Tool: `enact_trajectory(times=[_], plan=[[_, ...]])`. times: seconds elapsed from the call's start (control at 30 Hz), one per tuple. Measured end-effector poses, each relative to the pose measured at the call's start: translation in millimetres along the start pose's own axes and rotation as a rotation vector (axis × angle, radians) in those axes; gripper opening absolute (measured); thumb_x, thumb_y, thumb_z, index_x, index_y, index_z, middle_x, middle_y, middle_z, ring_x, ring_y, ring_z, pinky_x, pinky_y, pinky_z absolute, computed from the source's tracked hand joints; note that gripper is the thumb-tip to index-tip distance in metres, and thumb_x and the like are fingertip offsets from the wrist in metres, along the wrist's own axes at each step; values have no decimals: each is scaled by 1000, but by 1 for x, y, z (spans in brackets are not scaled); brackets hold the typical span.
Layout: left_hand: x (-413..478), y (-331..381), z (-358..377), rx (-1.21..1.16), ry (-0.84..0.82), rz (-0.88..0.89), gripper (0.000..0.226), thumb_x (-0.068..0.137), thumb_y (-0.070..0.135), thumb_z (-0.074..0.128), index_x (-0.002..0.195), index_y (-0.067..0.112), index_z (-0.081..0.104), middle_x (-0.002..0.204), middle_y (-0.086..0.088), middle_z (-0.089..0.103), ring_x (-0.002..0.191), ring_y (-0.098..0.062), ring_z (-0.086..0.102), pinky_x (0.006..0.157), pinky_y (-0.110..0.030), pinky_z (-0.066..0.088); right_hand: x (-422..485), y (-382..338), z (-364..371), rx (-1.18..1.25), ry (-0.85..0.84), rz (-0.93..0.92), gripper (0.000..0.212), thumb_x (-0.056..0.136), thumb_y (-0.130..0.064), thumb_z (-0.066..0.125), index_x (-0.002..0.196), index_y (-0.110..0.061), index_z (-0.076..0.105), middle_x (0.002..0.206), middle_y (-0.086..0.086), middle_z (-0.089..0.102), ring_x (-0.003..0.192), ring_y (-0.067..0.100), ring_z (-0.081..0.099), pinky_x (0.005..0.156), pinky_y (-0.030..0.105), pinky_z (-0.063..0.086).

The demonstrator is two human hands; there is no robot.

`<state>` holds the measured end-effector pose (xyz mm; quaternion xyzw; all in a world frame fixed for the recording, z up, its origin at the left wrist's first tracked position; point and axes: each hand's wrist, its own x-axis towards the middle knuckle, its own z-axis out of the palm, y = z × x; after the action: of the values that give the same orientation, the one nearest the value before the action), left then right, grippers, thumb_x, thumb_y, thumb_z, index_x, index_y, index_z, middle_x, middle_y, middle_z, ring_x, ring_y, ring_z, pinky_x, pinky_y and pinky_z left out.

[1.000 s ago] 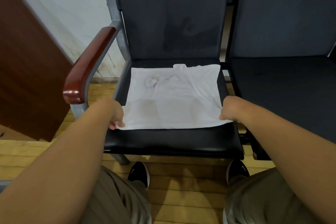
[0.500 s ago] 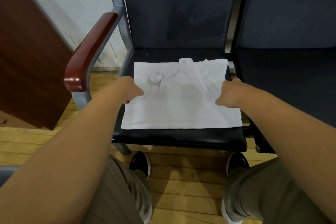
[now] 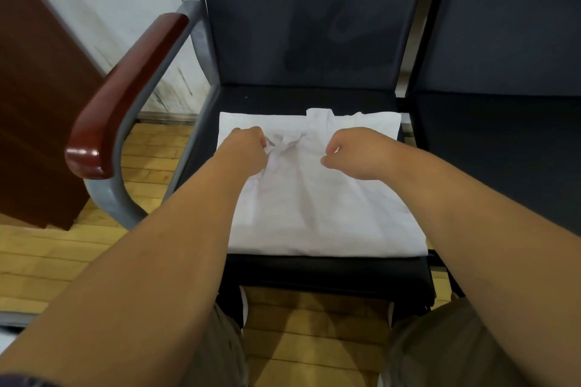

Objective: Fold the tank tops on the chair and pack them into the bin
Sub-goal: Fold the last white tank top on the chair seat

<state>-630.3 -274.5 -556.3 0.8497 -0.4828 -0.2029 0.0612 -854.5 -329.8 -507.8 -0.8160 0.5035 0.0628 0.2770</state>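
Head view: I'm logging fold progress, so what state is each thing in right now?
White cloth tank top: spread flat on the seat, creased near its straps.
Left hand: curled, pinching the bunched fabric.
Right hand: curled over the top; grip unclear.
Black padded chair seat: carrying the top.

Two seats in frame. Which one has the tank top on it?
The left seat, next to the red-brown wooden armrest: the white tank top lies spread on its cushion. The right seat shows no cloth.

Armrest (image 3: 125, 94) walls the chair's (image 3: 314, 270) left; front open.
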Motion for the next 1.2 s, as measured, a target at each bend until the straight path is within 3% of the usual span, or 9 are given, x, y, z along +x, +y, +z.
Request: enact_trajectory(times=[0.2, 0.43, 0.67, 0.77, 0.83, 0.9, 1.0, 1.07, 1.2], plan=[[19, 11, -9, -123, 98, -87, 22, 100, 14, 62, 121, 16, 69, 115, -10, 67, 104, -32, 65, 99, -46, 59, 13, -6, 7, 7, -47, -63, 43, 103, -34, 58, 131, -3, 69, 133, 17, 69, 118, 33, 66, 102, 46, 55], [38, 17, -22, -453, 242, -80, 38, 102, 0, 53, 95, 31, 74, 105, 3, 70, 93, -19, 66, 82, -31, 58, 25, 2, 13, 20, -79, -31, 45, 102, -32, 58, 133, -1, 67, 136, 19, 67, 122, 38, 65, 105, 50, 54], [45, 20, -24, -556, 133, -174, 33, 101, -1, 53, 123, 12, 73, 120, -10, 70, 110, -30, 69, 98, -44, 61, 31, 7, 16, 45, -101, 4, 46, 104, -34, 58, 133, -1, 67, 135, 17, 69, 121, 35, 66, 104, 48, 54], [50, 19, -23, -587, 52, -306, 29, 95, 12, 68, 124, 11, 68, 115, -8, 67, 98, -25, 67, 92, -42, 63, 33, 7, 17, 43, -99, 1, 44, 104, -35, 58, 131, -2, 69, 133, 16, 69, 119, 34, 67, 103, 47, 54], [50, 19, -21, -541, -13, -340, 28, 92, 25, 77, 117, 16, 67, 111, -8, 65, 89, -23, 65, 82, -36, 62, 34, 6, 17, 43, -102, -1, 43, 104, -34, 58, 130, -2, 69, 134, 16, 69, 119, 34, 66, 103, 47, 54], [53, 16, -18, -277, -60, -239, 23, 94, 31, 75, 110, 16, 70, 108, -9, 68, 81, -22, 65, 67, -31, 55, 34, 6, 17, 43, -106, -2, 43, 104, -34, 58, 130, -2, 69, 133, 16, 69, 119, 34, 67, 102, 47, 55], [53, 12, -11, -43, -47, -132, 22, 104, 22, 64, 119, 7, 71, 120, -14, 69, 100, -29, 68, 91, -38, 60, 35, 6, 17, 39, -105, 0, 42, 103, -35, 58, 129, -3, 70, 132, 15, 69, 118, 33, 67, 102, 47, 55], [53, 10, -8, -64, 13, -103, 28, 105, 15, 62, 131, 5, 70, 128, -15, 68, 112, -32, 67, 104, -40, 56, 35, 6, 17, 38, -108, 1, 42, 104, -35, 58, 129, -4, 70, 132, 14, 69, 118, 32, 67, 102, 46, 55], [57, 11, -6, -322, 138, -94, 24, 103, 11, 65, 121, 24, 73, 114, -2, 67, 100, -25, 66, 85, -33, 59, 36, 8, 17, 34, -117, 2, 41, 104, -36, 57, 128, -5, 70, 132, 13, 69, 117, 32, 67, 100, 45, 55]])
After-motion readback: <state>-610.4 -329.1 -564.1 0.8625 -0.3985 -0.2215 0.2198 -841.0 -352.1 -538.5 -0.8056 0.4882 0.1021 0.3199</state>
